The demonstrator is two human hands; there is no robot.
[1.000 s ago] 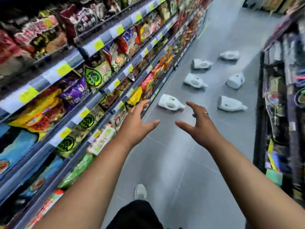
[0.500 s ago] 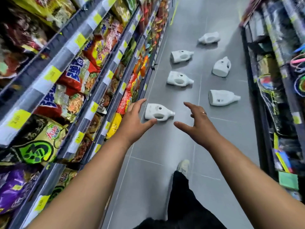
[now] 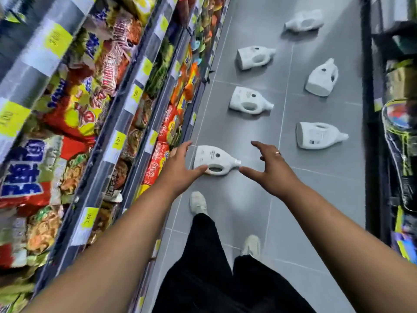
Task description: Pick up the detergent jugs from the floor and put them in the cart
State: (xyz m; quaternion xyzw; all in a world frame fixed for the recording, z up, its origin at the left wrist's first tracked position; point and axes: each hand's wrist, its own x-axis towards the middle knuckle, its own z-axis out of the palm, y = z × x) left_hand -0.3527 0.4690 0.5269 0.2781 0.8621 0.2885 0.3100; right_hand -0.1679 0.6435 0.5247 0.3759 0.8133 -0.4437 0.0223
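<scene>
On my feed the snack shelves (image 3: 90, 109) fill the left side. On the grey tiled floor (image 3: 248, 211) beside them, six white detergent jugs (image 3: 249, 101) lie on their sides, none lifted. My left hand (image 3: 180, 172) and right hand (image 3: 270, 170) are both spread wide and empty on either side of the nearest jug (image 3: 212, 157), with a ring (image 3: 278, 152) on the right.

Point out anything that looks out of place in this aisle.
Six white detergent jugs lie toppled and scattered across the grey aisle floor instead of on a shelf; no spill shows. The nearest jug lies close beside the snack shelves.
</scene>
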